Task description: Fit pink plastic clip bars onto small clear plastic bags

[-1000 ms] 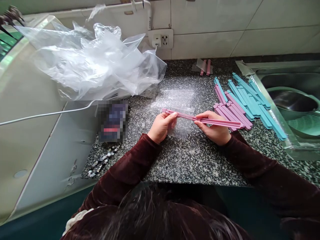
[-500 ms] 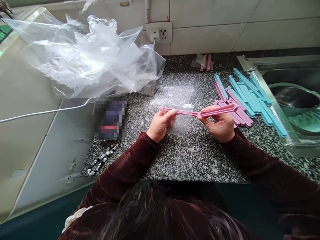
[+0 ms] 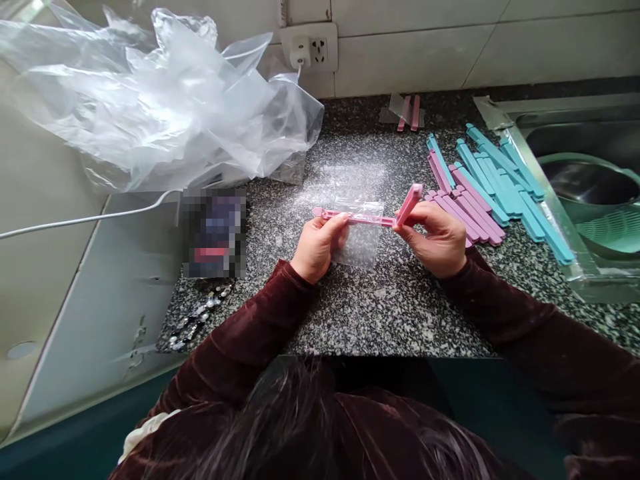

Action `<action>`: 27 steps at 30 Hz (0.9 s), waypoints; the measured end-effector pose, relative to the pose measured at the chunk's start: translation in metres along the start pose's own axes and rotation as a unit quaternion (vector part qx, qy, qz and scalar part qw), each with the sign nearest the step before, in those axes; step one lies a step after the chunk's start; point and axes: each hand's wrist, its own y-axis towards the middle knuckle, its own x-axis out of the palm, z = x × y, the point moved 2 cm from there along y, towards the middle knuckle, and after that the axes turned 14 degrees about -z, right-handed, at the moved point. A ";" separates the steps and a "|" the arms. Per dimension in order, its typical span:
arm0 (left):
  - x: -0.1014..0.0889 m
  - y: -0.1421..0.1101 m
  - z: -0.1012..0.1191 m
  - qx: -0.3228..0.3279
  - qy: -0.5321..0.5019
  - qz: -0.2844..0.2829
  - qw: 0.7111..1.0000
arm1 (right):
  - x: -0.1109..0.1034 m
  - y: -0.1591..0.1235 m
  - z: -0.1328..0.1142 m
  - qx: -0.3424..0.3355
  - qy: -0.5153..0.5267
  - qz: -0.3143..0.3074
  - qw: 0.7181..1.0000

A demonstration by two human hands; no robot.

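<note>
Both hands [image 3: 374, 243] on the pink clip [image 3: 377, 220] (half-open), left and right.

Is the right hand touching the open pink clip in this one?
Touching: the head view shows the right hand pinching the pink clip at its hinge.

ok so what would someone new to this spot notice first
Probably the big shiny heap of clear plastic at the back left. Then the bright fan of turquoise strips and pink strips on the right, beside the sink. In the middle, the left hand and right hand hold a pink hinged strip, bent partly open, at a small clear bag.
</note>
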 end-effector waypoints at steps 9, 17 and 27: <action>0.000 -0.001 0.000 -0.006 0.016 -0.015 1.000 | 0.000 -0.001 -0.003 0.013 -0.009 -0.006 1.000; 0.004 -0.002 0.003 0.003 0.012 -0.042 0.999 | 0.001 -0.002 -0.002 0.001 0.019 0.007 1.000; 0.005 -0.002 0.003 -0.098 -0.056 0.012 0.994 | 0.003 -0.003 0.000 0.016 -0.005 -0.017 1.000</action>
